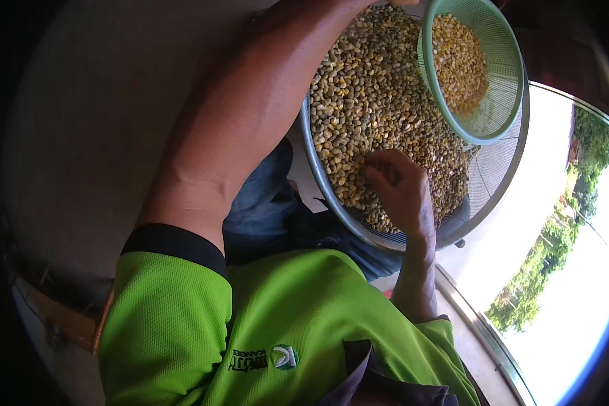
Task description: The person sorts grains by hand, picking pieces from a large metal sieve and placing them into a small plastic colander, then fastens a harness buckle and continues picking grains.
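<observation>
My right hand rests on a bed of greyish-brown and yellow beans or kernels, its fingers curled in towards the thumb. Whether it pinches any of them is hidden. The bed fills most of a large round metal-rimmed mesh sieve. My left arm stretches across the left side of the sieve to the top edge, where only a bit of my left hand shows. Near that hand, a pale green plastic mesh basket stands tilted over the sieve's far right part, holding smaller yellowish kernels.
My legs in dark blue trousers are under and beside the sieve's near edge. A metal door or window track runs along the right, with bright daylight and greenery beyond. Dim grey floor lies to the left, with an orange-brown object at lower left.
</observation>
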